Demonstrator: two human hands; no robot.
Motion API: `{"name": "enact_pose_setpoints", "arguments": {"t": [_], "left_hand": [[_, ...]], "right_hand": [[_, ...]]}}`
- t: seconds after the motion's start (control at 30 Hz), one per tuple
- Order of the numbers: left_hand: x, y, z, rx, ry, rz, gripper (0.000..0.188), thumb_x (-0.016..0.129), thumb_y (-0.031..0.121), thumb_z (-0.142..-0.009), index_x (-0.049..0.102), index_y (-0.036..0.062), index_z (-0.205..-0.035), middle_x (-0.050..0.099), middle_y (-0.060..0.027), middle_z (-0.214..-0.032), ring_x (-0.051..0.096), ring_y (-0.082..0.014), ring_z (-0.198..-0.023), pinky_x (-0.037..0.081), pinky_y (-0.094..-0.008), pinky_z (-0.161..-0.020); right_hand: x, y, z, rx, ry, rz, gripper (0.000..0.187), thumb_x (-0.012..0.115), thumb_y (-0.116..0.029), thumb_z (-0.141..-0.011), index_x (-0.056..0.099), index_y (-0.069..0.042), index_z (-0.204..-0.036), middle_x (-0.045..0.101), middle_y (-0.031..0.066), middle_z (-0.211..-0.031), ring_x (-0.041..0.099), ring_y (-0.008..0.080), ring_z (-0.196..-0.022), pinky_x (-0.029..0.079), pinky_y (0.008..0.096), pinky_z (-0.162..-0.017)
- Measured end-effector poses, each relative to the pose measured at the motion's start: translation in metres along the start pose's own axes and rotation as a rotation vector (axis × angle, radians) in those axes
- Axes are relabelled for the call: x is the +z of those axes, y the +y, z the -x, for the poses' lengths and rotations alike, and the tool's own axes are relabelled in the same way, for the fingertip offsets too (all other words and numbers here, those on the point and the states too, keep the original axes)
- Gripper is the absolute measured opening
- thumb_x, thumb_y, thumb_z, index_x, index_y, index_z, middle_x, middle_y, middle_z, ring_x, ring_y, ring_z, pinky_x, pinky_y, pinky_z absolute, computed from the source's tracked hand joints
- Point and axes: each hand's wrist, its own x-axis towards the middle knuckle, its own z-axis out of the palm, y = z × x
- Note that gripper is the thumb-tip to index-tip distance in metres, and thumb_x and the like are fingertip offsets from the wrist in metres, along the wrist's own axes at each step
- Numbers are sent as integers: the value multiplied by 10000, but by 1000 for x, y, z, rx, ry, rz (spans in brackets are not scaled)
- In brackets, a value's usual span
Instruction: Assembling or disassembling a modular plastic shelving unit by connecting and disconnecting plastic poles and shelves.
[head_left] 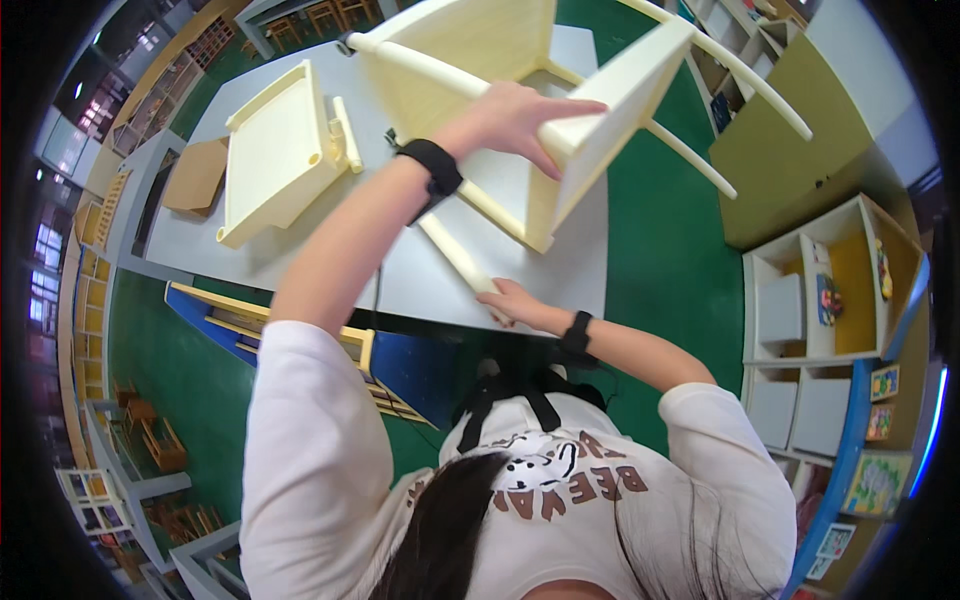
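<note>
A cream frame (455, 75) with flat panels, round legs and small black casters rests on its side on the white table. My left hand (515, 120) grips the edge of one of its panels, the fingers on top and the thumb on the inner side. Nearer my body, my right hand (518, 303) is closed round the end of a cream leg (455, 253) at the table's front edge. To the left lies a cream tray-like panel (275, 150) with a raised rim and round corner holes. Beside it is a short cream rod (347, 135).
A brown cardboard box (196, 178) sits at the table's left end. Below the front edge stands a blue wooden rack (235, 325). White shelving (800, 300) with grey bins is at the right, and a beige cabinet panel (790, 150) stands behind the frame's legs.
</note>
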Motion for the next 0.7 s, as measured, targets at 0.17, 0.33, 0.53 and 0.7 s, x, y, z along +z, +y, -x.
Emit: {"name": "enact_pose_setpoints", "arguments": {"t": [0.17,0.33,0.53,0.7], "left_hand": [[4,0,-2,5,33,-8,816,699,529,-485,384,372,-1222,569,-81,-602,571,-241,-575,405,-318,-517],[2,0,-5,4,32,-54,814,700,538,-464,409,368,-1205,538,-61,-551,556,-222,-536,374,-311,-475],[6,-3,-1,58,144,0,760,707,522,-431,487,347,-1137,521,-61,-536,550,-223,-528,368,-314,-465],[10,3,-15,104,152,74,724,718,493,-431,505,322,-1101,567,-52,-613,574,-234,-609,392,-324,-515]], "right_hand": [[44,-36,-110,64,-13,-113,313,464,-338,-808,433,-39,-892,502,78,-574,482,154,-372,347,250,-303],[41,-19,-228,-14,-171,-178,345,538,-320,-791,408,-78,-999,496,53,-685,449,135,-470,348,270,-404],[58,-65,-305,-71,131,-133,452,609,-164,-732,325,-36,-1060,457,85,-710,434,142,-491,339,280,-372],[36,-70,-361,-175,528,354,392,546,-63,-691,402,-17,-1052,467,185,-892,529,346,-794,443,395,-695]]}}
